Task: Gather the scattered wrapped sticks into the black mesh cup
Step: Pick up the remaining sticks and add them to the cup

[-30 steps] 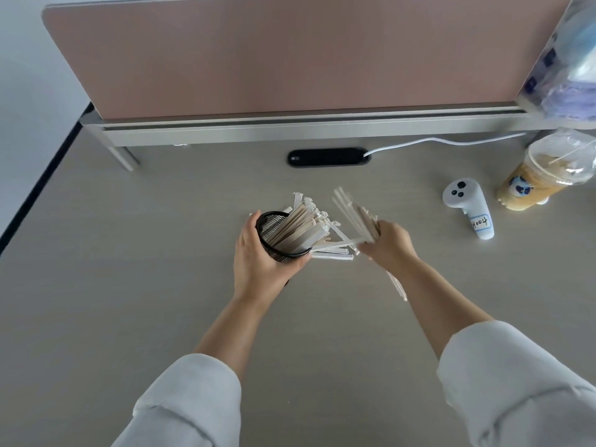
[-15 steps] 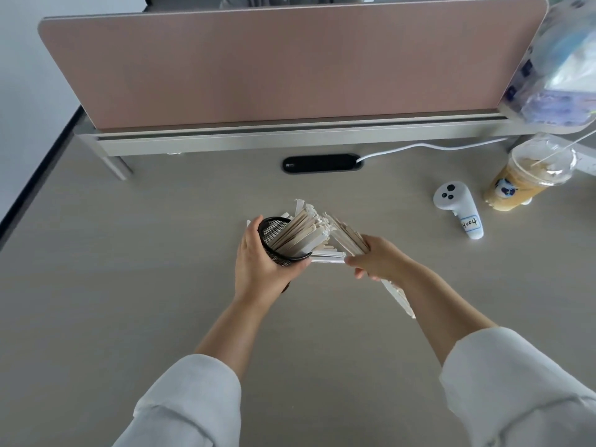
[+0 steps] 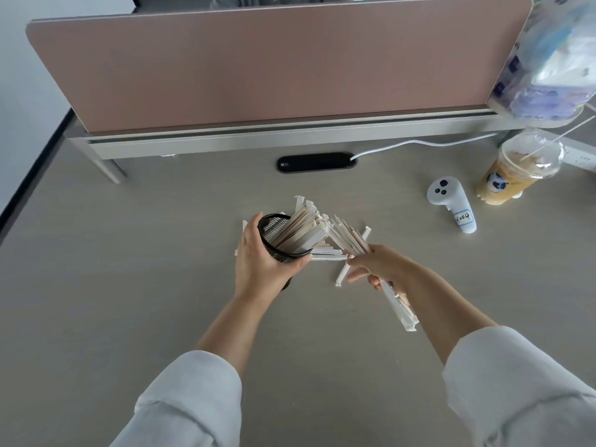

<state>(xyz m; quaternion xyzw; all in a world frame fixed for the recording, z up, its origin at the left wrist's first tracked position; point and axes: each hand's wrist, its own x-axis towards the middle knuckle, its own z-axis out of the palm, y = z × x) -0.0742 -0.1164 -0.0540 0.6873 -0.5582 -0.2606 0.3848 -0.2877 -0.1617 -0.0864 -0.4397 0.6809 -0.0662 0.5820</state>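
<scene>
My left hand [image 3: 261, 262] grips the black mesh cup [image 3: 274, 233], tilted to the right with its mouth open. Several wrapped sticks [image 3: 300, 230] fill the cup and stick out of it. My right hand [image 3: 380, 266] holds a bundle of wrapped sticks [image 3: 350, 235]; their far ends lie close to the cup's mouth and their near ends [image 3: 400, 309] jut out behind the hand. A few loose wrapped sticks [image 3: 329, 258] lie flat on the desk between my hands, and one more [image 3: 342, 274] lies just below my right fingers.
A white controller [image 3: 451, 201] and an iced drink cup [image 3: 512, 172] stand at the right. A black cable slot [image 3: 316, 161] sits in the desk behind the cup. A pink divider panel [image 3: 258, 66] closes the back, with a plastic bag [image 3: 554, 59] at its right end.
My right hand has lowered its bundle from upright toward the desk and brought it next to the cup's mouth. The left hand keeps the cup tilted in place.
</scene>
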